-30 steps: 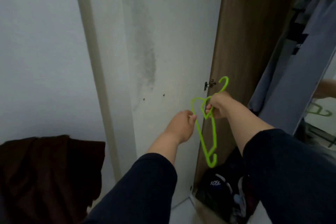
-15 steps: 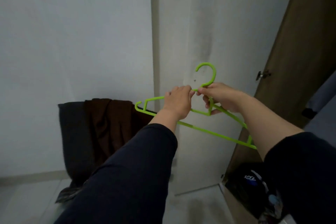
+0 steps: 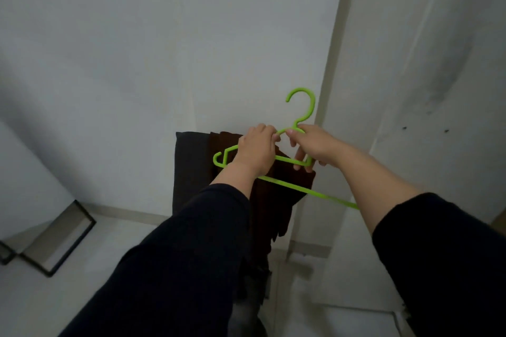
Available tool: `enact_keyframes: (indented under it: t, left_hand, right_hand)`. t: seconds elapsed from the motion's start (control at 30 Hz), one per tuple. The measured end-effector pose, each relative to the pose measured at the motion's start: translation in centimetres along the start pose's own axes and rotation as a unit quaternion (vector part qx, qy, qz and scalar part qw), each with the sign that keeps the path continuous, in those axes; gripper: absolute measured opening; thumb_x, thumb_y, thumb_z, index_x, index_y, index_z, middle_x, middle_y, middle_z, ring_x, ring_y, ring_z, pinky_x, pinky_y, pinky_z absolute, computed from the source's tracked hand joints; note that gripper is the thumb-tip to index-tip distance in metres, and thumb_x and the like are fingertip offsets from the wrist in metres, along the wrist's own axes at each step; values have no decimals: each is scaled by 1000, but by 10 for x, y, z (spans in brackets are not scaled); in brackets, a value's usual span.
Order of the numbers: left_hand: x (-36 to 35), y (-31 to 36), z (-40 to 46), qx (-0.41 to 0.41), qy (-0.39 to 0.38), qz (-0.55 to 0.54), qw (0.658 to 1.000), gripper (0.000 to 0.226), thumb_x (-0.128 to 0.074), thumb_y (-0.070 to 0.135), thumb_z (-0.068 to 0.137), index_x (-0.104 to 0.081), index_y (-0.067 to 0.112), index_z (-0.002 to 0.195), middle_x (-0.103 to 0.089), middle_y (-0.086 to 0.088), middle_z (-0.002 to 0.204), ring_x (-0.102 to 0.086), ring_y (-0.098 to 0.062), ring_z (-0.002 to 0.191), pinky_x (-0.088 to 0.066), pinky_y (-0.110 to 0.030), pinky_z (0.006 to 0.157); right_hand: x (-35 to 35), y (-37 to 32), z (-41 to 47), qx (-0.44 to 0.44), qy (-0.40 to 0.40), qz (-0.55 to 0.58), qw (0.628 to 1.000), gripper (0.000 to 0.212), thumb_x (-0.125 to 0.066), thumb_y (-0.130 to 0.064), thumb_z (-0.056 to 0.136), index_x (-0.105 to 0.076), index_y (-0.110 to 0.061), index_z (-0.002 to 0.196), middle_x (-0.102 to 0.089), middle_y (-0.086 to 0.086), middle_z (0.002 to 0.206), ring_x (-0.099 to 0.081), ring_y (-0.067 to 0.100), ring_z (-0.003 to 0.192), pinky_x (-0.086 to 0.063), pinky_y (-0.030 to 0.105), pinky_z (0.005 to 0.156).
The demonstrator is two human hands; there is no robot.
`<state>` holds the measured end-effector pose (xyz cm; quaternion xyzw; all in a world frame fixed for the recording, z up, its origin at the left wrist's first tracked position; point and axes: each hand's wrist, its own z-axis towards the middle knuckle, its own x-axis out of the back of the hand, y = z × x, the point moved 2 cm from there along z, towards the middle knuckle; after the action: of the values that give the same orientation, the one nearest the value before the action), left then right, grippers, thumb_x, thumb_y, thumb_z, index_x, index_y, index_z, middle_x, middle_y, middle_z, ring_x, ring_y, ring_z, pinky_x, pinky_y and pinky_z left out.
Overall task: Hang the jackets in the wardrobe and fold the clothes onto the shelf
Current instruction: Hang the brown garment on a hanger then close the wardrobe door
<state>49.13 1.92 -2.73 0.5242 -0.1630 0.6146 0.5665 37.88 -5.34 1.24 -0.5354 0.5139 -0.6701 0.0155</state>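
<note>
Now both dark sleeves (image 3: 175,260) fill the near foreground, arms stretched forward. Left hand (image 3: 256,152) curls over the left shoulder of the green hanger (image 3: 301,120), fingers closed on the plastic near the neck. Right hand (image 3: 315,146) grips just under the hook, thumb on top, fingers wrapped down to the inner bar. There may be two hangers nested together; a second long bar runs lower right under the right forearm, but I cannot tell for sure.

Change from a second ago: the hanger hung edge-on by the wardrobe door, with the wardrobe interior in view. It is now level, hook up, and the view has turned left, away from the wardrobe.

Beyond the hands: a brown garment (image 3: 284,194) draped over a dark grey one (image 3: 191,161), piled against the white wall (image 3: 137,49). A black-framed object (image 3: 63,243) rests on the floor at far left.

Judgement: hanger fetched and readied; the next step is likely dressing a jacket from that pile. Nothing hung yet.
</note>
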Motion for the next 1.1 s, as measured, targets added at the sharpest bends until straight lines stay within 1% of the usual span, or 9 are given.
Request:
enact_keyframes:
  t: [0.13,0.27,0.33,0.5,0.67,0.77,0.9,1.0,1.1]
  left_hand:
    - [-13,-50,25,92,49,17,994,37,-40,26,99,-41,16,135,-37,-6,136,-36,-27,125,-39,-42,97]
    - [-39,-98,52,248,-11,-5,969,51,-45,32,97,-30,15,142,-24,-9,146,-25,-30,133,-35,-47,103]
    - [-54,-116,65,301,-22,-24,953,58,-46,37,96,-25,14,145,-17,-11,151,-20,-32,137,-32,-48,106]
    - [-81,-138,84,389,-36,-86,917,90,-55,57,86,-7,17,150,10,-8,159,-2,-37,144,-22,-56,112]
    - [-81,-148,89,463,34,-115,878,105,-67,57,77,-4,13,149,-23,-16,152,-32,-39,135,-31,-52,105]
    - [-80,-148,87,454,17,-116,883,72,-50,48,92,-18,14,146,-49,-12,137,-47,-35,125,-27,-49,105]
    - [-63,-137,81,403,65,-120,905,37,-28,37,101,-45,27,132,-57,-6,128,-50,-31,121,-28,-48,103]
    - [-44,-119,82,310,120,-263,906,38,-30,30,103,-46,21,136,-54,-4,133,-47,-25,126,-32,-37,107]
    - [-19,-90,80,239,116,-418,869,32,-37,24,102,-54,14,127,-60,-3,119,-54,-23,117,-42,-32,101]
  right_hand:
    - [4,-4,62,31,34,0,999,32,-28,-34,102,-48,-13,115,-61,11,85,-53,7,30,-33,12,30]
    - [9,5,128,39,59,-6,998,48,-26,-44,100,-41,-17,137,-64,8,91,-59,9,39,-39,15,38]
    - [5,13,155,42,69,-33,996,53,-25,-53,97,-46,-23,135,-68,6,84,-60,19,53,-42,25,53]
    - [-20,36,191,26,48,-64,996,58,-23,-63,93,-55,-26,126,-69,4,77,-57,17,55,-41,25,56]
    - [-37,50,204,11,31,-14,999,55,-25,-63,94,-62,-25,108,-69,7,78,-55,17,56,-41,28,61]
    - [-38,51,201,15,30,-6,999,55,-26,-62,94,-65,-25,106,-68,7,77,-53,13,58,-41,30,71]
    - [-30,48,185,-19,8,27,999,58,-29,-63,93,-69,-22,97,-61,5,80,-49,16,60,-37,26,55]
    - [-25,47,169,-49,-5,76,996,61,-30,-62,94,-71,-17,98,-55,7,82,-45,17,60,-38,25,53]
    - [-22,42,146,-50,-1,101,994,51,-39,-56,94,-66,-16,109,-52,5,79,-43,15,56,-38,24,52]
